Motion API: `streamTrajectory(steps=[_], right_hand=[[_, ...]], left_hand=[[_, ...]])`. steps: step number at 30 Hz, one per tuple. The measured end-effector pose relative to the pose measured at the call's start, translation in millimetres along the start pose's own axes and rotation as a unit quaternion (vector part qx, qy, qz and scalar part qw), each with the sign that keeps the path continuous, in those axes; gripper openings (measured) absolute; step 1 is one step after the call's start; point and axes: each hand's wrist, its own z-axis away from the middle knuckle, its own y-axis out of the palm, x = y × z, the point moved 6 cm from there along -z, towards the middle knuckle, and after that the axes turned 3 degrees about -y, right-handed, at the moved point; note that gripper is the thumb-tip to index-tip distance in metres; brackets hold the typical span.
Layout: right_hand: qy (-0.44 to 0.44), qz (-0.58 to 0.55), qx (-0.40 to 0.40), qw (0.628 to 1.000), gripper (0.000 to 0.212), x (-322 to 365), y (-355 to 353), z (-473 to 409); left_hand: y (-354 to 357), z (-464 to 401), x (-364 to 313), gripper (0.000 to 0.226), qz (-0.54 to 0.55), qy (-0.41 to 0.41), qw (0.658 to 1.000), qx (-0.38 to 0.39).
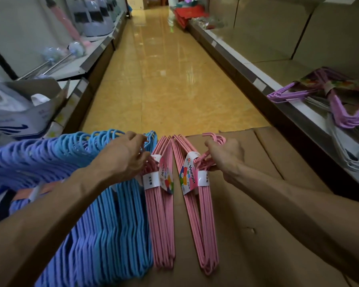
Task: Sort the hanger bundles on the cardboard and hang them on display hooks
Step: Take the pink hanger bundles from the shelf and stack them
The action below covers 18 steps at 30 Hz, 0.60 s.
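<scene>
A: Where are the hands?

B: Both sit in the middle of the frame, over the cardboard (257,204). The left hand (124,154) has its fingers curled around the hook ends of the left pink bundle (160,214). The right hand (224,156) grips the hook ends of the right pink bundle (203,224) in the same way.

A: And how do the two bundles lie?

B: Side by side on the cardboard, near each other at the top and spreading apart toward the bottom of the frame. Each stretches from the hands down toward the lower edge, and each carries a white paper band (150,179) with a coloured label; the right one reads "Hanger".

A: What is left of them?

B: A row of blue hangers (112,235), just beside the left pink bundle, under the left forearm. Further left are purple-blue hangers (19,160), running off the left edge.

A: Anything to the right?

B: A shelf (311,112) along the right edge holds a lilac bundle (340,106) lying over white hangers (348,150), well apart from the hands. The yellow floor (164,79) of the aisle runs up the centre, and a shelf at the upper left holds blurred goods.
</scene>
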Motion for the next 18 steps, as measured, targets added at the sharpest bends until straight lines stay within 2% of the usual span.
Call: streamTrajectory(steps=[5,9,12,14,18], right_hand=[[-0.020,0.020,0.026,0.999,0.042,17,32,3],[-0.021,0.051,0.115,0.992,0.046,31,53,11],[-0.069,0.049,0.208,0.974,0.043,32,71,18],[-0.113,0.057,0.236,0.963,0.034,32,78,22],[-0.188,0.116,0.277,0.935,0.053,31,89,28]], left_hand=[[4,0,0,0.048,0.049,0.002,0.999,0.000],[4,-1,-1,0.040,0.074,0.000,0.997,-0.022],[2,-3,2,0.039,0.110,-0.005,0.993,-0.034],[0,-2,3,0.039,0.133,-0.005,0.990,-0.049],[-7,0,3,0.041,0.152,0.019,0.985,-0.081]])
